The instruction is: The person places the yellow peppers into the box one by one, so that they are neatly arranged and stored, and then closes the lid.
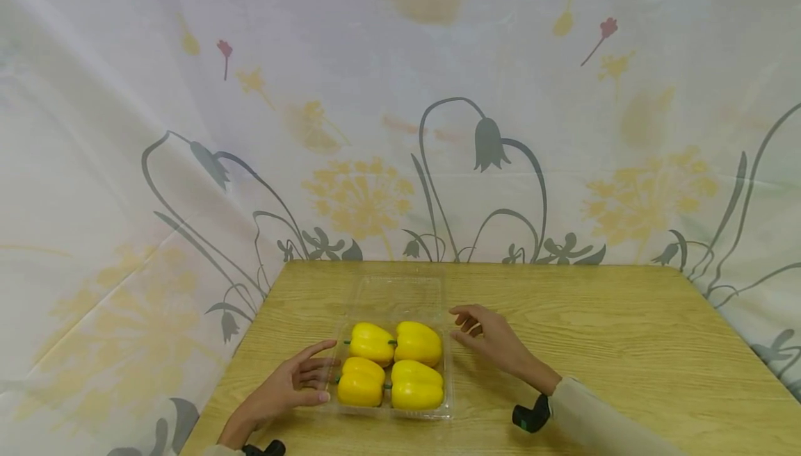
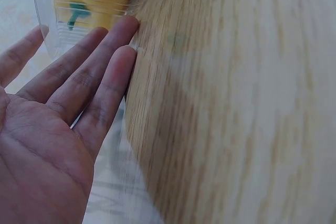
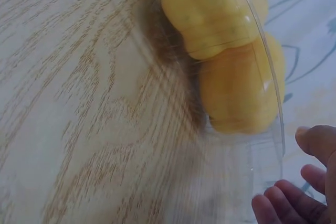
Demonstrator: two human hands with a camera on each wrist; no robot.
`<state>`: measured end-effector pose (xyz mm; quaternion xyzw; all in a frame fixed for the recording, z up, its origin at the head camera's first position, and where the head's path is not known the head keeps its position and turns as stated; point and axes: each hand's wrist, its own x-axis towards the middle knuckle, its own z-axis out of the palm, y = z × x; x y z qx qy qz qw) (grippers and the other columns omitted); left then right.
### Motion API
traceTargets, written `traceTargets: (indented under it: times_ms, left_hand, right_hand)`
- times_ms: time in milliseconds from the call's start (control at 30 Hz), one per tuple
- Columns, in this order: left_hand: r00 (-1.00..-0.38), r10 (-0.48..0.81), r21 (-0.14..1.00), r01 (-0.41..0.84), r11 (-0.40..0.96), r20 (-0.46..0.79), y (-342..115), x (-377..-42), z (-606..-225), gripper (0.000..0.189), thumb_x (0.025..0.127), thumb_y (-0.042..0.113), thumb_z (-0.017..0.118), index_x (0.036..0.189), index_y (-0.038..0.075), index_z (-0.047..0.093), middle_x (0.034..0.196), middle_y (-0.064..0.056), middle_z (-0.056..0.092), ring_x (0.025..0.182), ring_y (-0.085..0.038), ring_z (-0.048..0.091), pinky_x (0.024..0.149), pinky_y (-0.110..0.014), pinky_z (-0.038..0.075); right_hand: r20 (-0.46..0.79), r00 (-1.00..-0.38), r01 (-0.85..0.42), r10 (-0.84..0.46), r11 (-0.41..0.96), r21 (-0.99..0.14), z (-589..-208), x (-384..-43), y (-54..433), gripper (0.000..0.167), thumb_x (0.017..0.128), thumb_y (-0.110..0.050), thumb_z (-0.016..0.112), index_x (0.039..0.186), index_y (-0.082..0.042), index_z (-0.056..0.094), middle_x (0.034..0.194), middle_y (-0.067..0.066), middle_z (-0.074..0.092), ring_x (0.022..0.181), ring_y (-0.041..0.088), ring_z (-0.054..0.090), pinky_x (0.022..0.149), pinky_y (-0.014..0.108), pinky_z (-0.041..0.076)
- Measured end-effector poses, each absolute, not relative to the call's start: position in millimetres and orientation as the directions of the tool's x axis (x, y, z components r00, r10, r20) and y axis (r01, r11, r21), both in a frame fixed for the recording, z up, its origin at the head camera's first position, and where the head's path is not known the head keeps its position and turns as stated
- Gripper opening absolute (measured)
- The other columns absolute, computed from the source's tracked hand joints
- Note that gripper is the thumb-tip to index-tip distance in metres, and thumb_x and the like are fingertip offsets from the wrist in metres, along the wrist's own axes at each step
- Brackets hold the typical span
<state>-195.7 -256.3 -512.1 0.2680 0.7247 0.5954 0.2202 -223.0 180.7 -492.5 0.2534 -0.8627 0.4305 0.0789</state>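
A clear plastic clamshell box (image 1: pixel 448 411) stands on the table with its lid (image 1: pixel 400 295) folded back toward the wall. Several yellow bell peppers (image 1: pixel 417 386) with green stems fill it in two rows. My left hand (image 1: pixel 281 386) is at the box's left side, fingers extended; in the left wrist view its fingertips (image 2: pixel 123 59) reach the clear wall. Beyond the right side, near the hinge, is my right hand (image 1: pixel 494 338), its fingers loosely bent and holding nothing. In the right wrist view a small gap shows between the thumb (image 3: pixel 315 140) and the box.
The box sits left of centre on a wood-grain table (image 1: pixel 613 345). A pale cloth (image 1: pixel 551 199) printed with flowers hangs behind the table and along its left side. Dark wrist devices (image 1: pixel 532 414) are strapped to both wrists.
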Motion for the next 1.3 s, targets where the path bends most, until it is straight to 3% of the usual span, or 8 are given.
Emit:
traceTargets:
  times_ms: [433, 833, 1100, 1300]
  left_hand:
    - [-0.753, 0.658, 0.977, 0.154, 0.147, 0.020, -257, -197, -512, 0.077, 0.101, 0.002, 0.064, 0.165, 0.008, 0.021, 0.155, -0.034, 0.038, 0.128, -0.012, 0.059, 0.100, -0.036, 0.054]
    - [-0.755, 0.656, 0.976, 0.160, 0.151, 0.022, -258, -197, -514, 0.077, 0.101, 0.003, 0.064, 0.165, 0.009, 0.022, 0.155, -0.034, 0.038, 0.129, -0.012, 0.058, 0.099, -0.036, 0.054]
    - [-0.766, 0.643, 0.976, 0.136, 0.168, -0.004, -257, -196, -513, 0.077, 0.101, 0.004, 0.065, 0.165, 0.013, 0.023, 0.156, -0.030, 0.039, 0.129, -0.014, 0.058, 0.100, -0.037, 0.054]
    - [-0.766, 0.642, 0.981, 0.118, 0.153, -0.008, -257, -196, -515, 0.078, 0.101, 0.003, 0.065, 0.165, 0.014, 0.023, 0.156, -0.029, 0.039, 0.129, -0.016, 0.058, 0.100, -0.038, 0.054]
  right_hand:
    - [0.248, -0.909, -0.399, -0.334, 0.535, -0.745, -504, -232, 177, 0.052, 0.101, -0.035, 0.069, 0.137, 0.001, 0.063, 0.107, 0.001, 0.067, 0.093, 0.015, 0.066, 0.082, 0.028, 0.058]
    - [0.156, -0.936, -0.311, -0.316, 0.533, -0.787, -507, -236, 171, 0.056, 0.101, -0.037, 0.067, 0.142, 0.001, 0.059, 0.112, 0.002, 0.068, 0.097, 0.016, 0.065, 0.084, 0.032, 0.057]
    - [0.054, -0.954, -0.168, -0.295, 0.378, -0.910, -508, -246, 172, 0.061, 0.102, -0.029, 0.068, 0.150, 0.004, 0.047, 0.114, 0.010, 0.068, 0.094, 0.022, 0.068, 0.080, 0.038, 0.060]
    - [0.007, -0.957, -0.106, -0.291, 0.327, -0.939, -511, -255, 173, 0.065, 0.101, -0.029, 0.069, 0.152, 0.004, 0.045, 0.115, 0.011, 0.068, 0.093, 0.024, 0.069, 0.083, 0.040, 0.061]
